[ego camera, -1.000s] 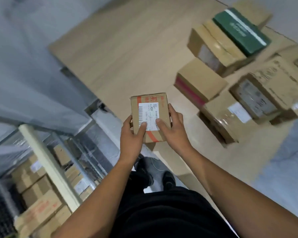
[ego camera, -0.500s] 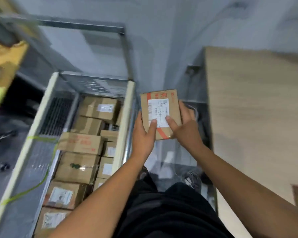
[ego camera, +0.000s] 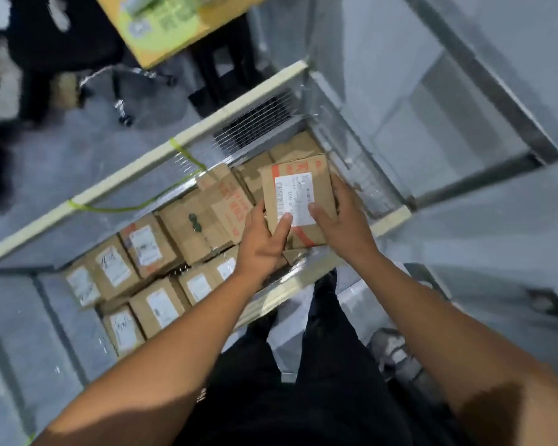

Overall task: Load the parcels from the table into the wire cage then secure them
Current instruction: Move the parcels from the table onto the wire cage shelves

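While the parcel [ego camera: 298, 201] sits above the wire cage [ego camera: 187, 141], over its near right corner, I judge this the loading step: next I must lower it into a gap among the stacked boxes [ego camera: 161, 249] without snagging the rim. My left hand [ego camera: 261, 244] and right hand [ego camera: 342, 220] clasp it from either side, thumbs pressed on the label, both arms stretched forward.

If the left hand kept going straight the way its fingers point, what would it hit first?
The left hand already grips the held parcel with the right hand, so that moves along. Beyond it, probably the stacked parcels at the cage's far end; depth is unclear.
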Available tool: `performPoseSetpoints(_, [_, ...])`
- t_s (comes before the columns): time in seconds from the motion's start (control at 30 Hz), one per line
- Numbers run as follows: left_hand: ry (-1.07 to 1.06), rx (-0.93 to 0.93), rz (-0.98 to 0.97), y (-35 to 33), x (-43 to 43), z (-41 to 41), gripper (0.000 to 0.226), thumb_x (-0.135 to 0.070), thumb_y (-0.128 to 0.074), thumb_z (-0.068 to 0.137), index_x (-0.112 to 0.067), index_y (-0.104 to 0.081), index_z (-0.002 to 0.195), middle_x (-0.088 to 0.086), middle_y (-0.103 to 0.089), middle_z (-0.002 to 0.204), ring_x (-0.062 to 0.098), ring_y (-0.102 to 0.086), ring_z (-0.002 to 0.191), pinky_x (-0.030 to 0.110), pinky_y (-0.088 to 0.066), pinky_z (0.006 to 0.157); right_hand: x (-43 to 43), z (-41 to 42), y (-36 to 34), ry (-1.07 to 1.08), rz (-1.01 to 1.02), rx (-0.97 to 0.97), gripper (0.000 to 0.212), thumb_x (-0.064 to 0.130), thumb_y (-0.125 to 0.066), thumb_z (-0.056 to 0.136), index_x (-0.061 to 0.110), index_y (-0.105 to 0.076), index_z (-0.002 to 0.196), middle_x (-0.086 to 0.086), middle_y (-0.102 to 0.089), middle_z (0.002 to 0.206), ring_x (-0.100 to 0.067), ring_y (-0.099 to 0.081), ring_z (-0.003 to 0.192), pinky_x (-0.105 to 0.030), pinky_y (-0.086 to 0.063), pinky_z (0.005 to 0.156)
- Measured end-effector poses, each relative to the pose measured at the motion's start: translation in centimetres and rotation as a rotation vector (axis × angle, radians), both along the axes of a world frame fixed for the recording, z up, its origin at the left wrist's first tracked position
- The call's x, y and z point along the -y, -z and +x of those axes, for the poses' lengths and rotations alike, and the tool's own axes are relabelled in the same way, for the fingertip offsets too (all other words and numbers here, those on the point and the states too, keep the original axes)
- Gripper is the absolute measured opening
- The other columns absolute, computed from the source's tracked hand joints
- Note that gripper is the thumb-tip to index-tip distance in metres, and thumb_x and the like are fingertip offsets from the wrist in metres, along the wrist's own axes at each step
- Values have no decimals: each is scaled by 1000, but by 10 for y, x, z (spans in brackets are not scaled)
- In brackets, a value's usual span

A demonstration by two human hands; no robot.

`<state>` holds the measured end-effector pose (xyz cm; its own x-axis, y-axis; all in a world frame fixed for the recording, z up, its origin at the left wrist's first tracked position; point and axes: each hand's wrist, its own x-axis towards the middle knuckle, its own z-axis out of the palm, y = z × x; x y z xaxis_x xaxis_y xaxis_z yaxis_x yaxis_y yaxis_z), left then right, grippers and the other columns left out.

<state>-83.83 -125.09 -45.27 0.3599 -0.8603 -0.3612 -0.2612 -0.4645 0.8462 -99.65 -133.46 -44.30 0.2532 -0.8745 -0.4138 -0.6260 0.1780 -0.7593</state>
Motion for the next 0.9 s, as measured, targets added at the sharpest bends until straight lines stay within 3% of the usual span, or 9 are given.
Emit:
performPoseSetpoints(0.13, [-84, 227, 193, 49, 24, 34, 69, -56, -55, 101, -19, -37, 156, 4, -43, 157, 21, -41, 142, 40, -35, 117, 62, 24, 65, -138, 63, -22, 77, 46, -61, 98, 43, -19, 162, -5, -45, 146, -15, -47, 124, -31, -38, 98])
performPoseSetpoints(0.27, [-79, 395, 313, 128, 49, 69, 68, -53, -53, 102, -15, -38, 157, 10, -36, 164, 28, -29, 151, 46, -24, 125, 113, 54, 154, -214, 94, -84, 76, 46, -60, 100, 45, -16, 161, -3, -47, 139, -11, -45, 109, -29, -36, 91])
performPoseSetpoints(0.43, [-12, 541, 375, 256, 85, 105, 77, -67, -44, 99, -29, -25, 163, 2, -11, 173, 32, -2, 159, 50, -3, 128, 157, 96, 288, -229, 97, -36, 75, 42, -63, 100, 42, -20, 162, -1, -43, 154, -18, -48, 133, -31, -39, 107])
performPoseSetpoints(0.57, [11, 622, 396, 338, 106, 124, 81, -72, -38, 94, -40, -12, 164, -2, -2, 174, 29, 5, 160, 56, 0, 128, 175, 127, 375, -272, 33, -93, 70, 47, -62, 99, 32, -30, 159, -3, -38, 159, -22, -41, 140, -28, -35, 105])
performPoseSetpoints(0.63, [-20, 677, 379, 366, 104, 127, 83, -72, -37, 92, -38, -12, 164, -2, -3, 174, 28, 4, 160, 55, 0, 127, 179, 143, 404, -305, -6, -148, 50, 46, -62, 98, 18, -50, 137, -12, -52, 141, -32, -50, 129, -38, -45, 100])
performPoseSetpoints(0.7, [-22, 776, 346, 383, 97, 124, 86, -70, -39, 94, -32, -11, 165, 1, -3, 174, 30, 2, 159, 56, -1, 126, 181, 157, 426, -336, -46, -240, 34, 41, -60, 96, 11, -53, 111, -17, -59, 115, -38, -56, 111, -44, -49, 88])
performPoseSetpoints(0.8, [-15, 805, 338, 390, 93, 122, 89, -70, -40, 93, -30, -7, 166, 1, 0, 174, 32, 3, 160, 57, 1, 126, 186, 169, 439, -363, 16, -410, 44, 35, -55, 97, 1, -61, 125, -21, -66, 106, -40, -62, 107, -43, -52, 87])
performPoseSetpoints(0.9, [14, 705, 352, 377, 98, 128, 91, -70, -44, 93, -33, -3, 165, -1, 5, 174, 30, 8, 159, 56, 5, 126, 191, 171, 427, -489, 75, -556, 59, 49, -48, 101, 1, -58, 135, -22, -64, 129, -38, -50, 129, -45, -48, 100])
